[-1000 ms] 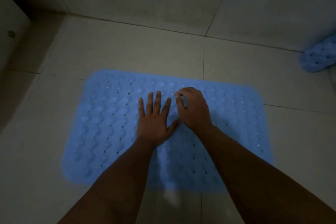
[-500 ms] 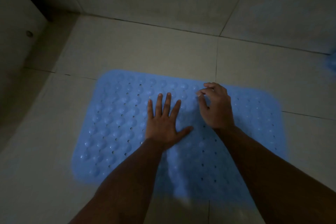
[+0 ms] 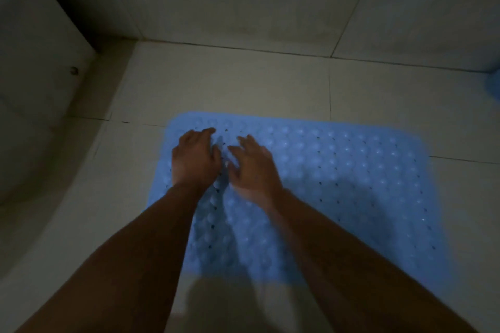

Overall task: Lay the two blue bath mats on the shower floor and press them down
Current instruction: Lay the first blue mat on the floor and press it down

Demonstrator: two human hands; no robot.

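Forearms reach from the near edge over the blue mat (image 3: 338,184), which lies flat on the pale tiled floor (image 3: 243,84). On the far left part of the mat, the left hand (image 3: 194,159) rests with its fingers bent downward, fingertips touching the bumps. Just to the right of it, the right hand (image 3: 253,167) is blurred, fingers loosely spread; whether it touches the mat I cannot tell. Beyond the mat's far right corner, a blue piece (image 3: 493,84) shows at the picture edge.
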